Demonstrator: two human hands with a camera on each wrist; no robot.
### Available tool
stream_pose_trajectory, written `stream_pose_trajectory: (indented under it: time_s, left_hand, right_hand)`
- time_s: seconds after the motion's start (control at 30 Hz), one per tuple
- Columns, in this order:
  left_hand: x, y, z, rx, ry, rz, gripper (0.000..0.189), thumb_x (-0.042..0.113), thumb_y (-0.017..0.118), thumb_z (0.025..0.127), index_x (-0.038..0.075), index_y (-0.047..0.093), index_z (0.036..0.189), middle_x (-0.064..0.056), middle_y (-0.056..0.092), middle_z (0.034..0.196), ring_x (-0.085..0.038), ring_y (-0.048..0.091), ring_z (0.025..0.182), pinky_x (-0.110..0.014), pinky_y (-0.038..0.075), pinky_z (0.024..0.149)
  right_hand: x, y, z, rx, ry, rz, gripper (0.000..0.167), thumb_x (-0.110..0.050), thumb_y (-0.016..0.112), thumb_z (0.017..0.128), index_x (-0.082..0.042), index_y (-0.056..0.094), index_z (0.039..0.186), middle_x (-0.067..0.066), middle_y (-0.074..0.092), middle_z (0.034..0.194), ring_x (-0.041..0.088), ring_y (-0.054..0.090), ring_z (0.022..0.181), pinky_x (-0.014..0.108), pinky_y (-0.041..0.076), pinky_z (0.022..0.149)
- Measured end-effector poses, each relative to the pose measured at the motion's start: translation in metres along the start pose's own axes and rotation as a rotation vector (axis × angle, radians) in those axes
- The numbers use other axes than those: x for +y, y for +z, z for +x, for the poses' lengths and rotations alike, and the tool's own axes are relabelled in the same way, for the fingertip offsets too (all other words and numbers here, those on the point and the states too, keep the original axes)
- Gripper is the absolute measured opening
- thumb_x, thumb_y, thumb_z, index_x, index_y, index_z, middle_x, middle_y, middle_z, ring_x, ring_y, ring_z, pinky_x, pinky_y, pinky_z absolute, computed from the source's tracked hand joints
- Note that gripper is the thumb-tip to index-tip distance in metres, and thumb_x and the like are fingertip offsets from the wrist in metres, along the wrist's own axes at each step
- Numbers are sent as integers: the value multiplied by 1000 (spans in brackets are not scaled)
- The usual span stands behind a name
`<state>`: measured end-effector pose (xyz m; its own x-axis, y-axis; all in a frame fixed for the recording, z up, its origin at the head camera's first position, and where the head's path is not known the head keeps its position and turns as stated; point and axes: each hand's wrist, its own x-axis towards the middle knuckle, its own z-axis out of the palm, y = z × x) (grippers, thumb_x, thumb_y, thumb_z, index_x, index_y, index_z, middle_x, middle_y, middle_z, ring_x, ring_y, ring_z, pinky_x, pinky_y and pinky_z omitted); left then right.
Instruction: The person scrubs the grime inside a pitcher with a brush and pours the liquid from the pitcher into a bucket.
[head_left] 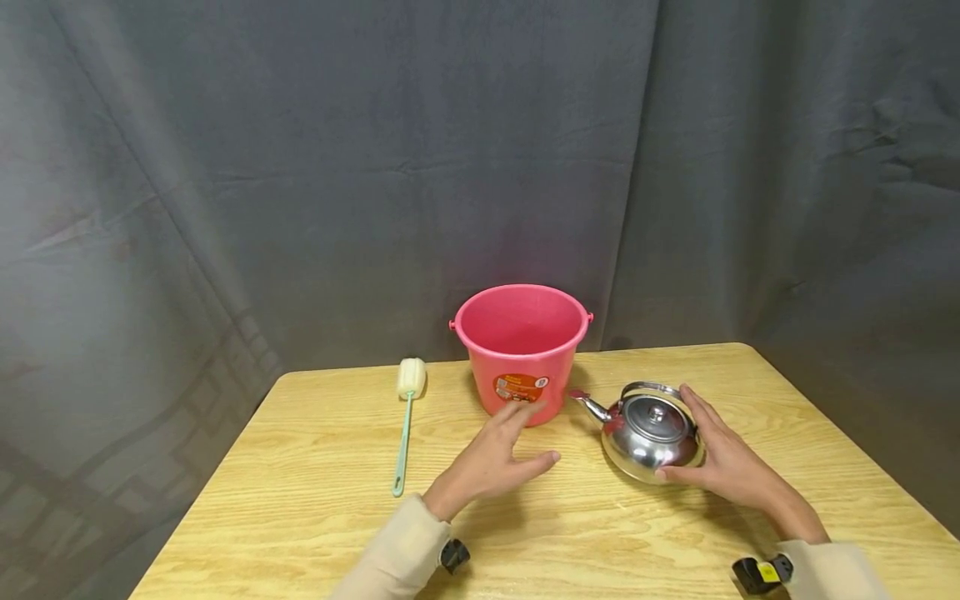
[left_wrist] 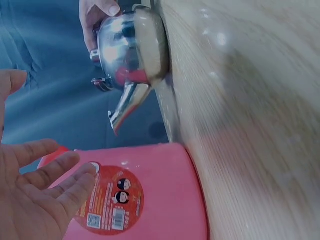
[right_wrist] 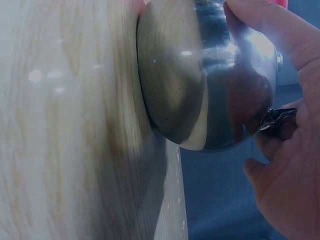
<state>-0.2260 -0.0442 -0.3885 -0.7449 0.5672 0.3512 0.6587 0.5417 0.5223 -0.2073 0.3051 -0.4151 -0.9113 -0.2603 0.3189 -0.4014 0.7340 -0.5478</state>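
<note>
A shiny steel kettle (head_left: 648, 437) stands upright on the table, its spout pointing left. My right hand (head_left: 723, 458) is spread at the kettle's right side. Its thumb touches the steel body in the right wrist view, and its other fingers lie by the kettle's handle (right_wrist: 277, 119), partly hidden. My left hand (head_left: 491, 458) hovers in front of a pink bucket (head_left: 558, 367), fingers extended and nothing held; the left wrist view shows its palm (left_wrist: 30, 210) before the bucket's label. A sponge bottle brush (head_left: 405, 425) with a green handle lies left of the bucket.
The wooden table (head_left: 300, 517) ends at a back edge just behind the bucket and brush. Dark grey curtain (head_left: 337, 208) hangs beyond it. The kettle's spout tip (head_left: 579, 395) is close to the bucket's right side.
</note>
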Motion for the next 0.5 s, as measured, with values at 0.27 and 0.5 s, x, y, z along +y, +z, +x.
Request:
stream_pose_trajectory:
  time_s: [0.27, 0.5]
  left_hand:
    - [6, 4, 6, 12, 56, 12, 66, 50, 60, 90, 17, 44, 145, 0, 47, 138, -16, 47, 121, -41, 45, 96]
    - [10, 7, 12, 11, 95, 36, 63, 47, 61, 90, 14, 48, 142, -1, 49, 136, -14, 48, 122, -38, 44, 97]
  right_hand:
    - [0, -1, -1, 1, -2, -7, 125, -39, 86, 70, -8, 1, 155, 31, 11, 154, 60, 23, 130, 75, 27, 90]
    - [0, 0, -1, 3, -6, -5, 126, -39, 86, 69, -9, 0, 156, 31, 10, 154, 60, 22, 130, 76, 25, 91]
